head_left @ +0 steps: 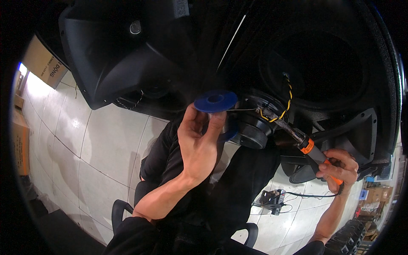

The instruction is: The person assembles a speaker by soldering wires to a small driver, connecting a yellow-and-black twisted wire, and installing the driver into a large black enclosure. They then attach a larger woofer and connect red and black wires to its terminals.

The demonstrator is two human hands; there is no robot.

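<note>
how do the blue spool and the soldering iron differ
Shape: the blue spool has two round flanges, while the soldering iron is long and slim.
Colour: the blue spool's flanges are blue; the soldering iron has a grey and orange handle and a metal shaft.
Grip: the left hand holds the blue spool; the right hand holds the soldering iron.
Shared: both are held above the floor.
</note>
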